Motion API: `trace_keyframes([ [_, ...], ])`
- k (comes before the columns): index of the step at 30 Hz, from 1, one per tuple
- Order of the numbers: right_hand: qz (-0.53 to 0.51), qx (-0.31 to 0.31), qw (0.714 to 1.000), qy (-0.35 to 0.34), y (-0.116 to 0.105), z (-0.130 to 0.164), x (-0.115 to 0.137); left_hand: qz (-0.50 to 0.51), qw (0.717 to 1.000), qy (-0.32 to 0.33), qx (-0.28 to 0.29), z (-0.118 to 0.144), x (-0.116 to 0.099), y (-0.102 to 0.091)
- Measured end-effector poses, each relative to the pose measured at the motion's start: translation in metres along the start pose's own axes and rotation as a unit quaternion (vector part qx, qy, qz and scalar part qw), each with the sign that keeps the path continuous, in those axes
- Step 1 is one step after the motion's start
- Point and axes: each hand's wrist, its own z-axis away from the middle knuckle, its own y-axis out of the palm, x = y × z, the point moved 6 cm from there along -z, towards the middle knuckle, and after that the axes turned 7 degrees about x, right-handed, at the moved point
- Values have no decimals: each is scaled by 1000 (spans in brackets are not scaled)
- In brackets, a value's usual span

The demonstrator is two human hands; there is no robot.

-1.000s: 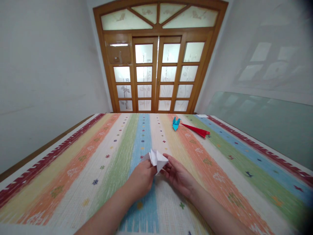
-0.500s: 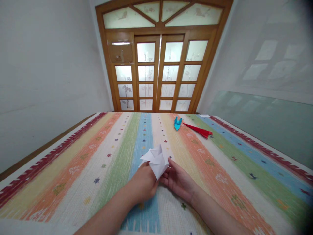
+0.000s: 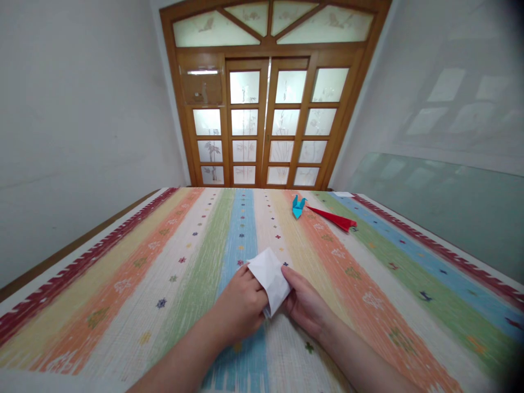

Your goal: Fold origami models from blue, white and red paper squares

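Note:
A folded white paper [image 3: 271, 279], roughly diamond-shaped with its broad face toward me, is held between both hands just above the striped cloth. My left hand [image 3: 244, 301] is closed on its left side, with some fingertips hidden behind or inside the folds. On the right edge, my right hand [image 3: 306, 299] pinches it, thumb on the front face and the other fingers behind. The paper's back side is out of sight.
Beyond my hands, a blue folded paper figure [image 3: 298, 207] lies on the striped tablecloth [image 3: 196, 284]. Beside it is a red folded paper dart [image 3: 333, 218]. A white slip [image 3: 343, 194] lies at the far edge. Wooden glazed doors [image 3: 268, 120] stand behind the table.
The white paper's raised points and flaps no longer show; it now presents a flatter diamond face, turned slightly to the right. My right thumb has come onto its front.

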Motion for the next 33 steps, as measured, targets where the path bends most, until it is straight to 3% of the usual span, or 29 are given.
trace_keyframes([
  [4, 28, -42, 998, -49, -12, -5, 18, -16, 998, -33, -52, 4, 10, -17],
  [7, 38, -86, 993, -67, -21, -7, 28, 16, 984, -106, -144, 11, 28, -30],
  [9, 57, -96, 992, -65, -24, -8, 30, 96, 957, -173, -213, 16, 45, -33],
  [11, 97, -81, 991, -52, -22, -7, 27, 234, 907, -243, -253, 21, 63, -27],
  [13, 151, -42, 987, -39, -17, -5, 24, 400, 830, -303, -242, 22, 78, -10],
  [16, 237, 33, 971, -20, -6, -1, 19, 572, 725, -349, -158, 19, 86, 17],
  [19, 302, 96, 948, -13, 4, 3, 18, 633, 685, -355, -61, 18, 81, 29],
  [22, 358, 106, 927, -40, 9, 4, 22, 657, 677, -332, 19, 16, 68, 32],
  [24, 389, 88, 915, -64, 9, 4, 25, 654, 692, -305, 33, 13, 61, 31],
  [29, 419, 26, 903, -91, 8, 6, 30, 614, 746, -259, 25, 8, 55, 42],
  [33, 353, -17, 931, -87, 6, 8, 32, 568, 778, -266, -22, 8, 62, 47],
])
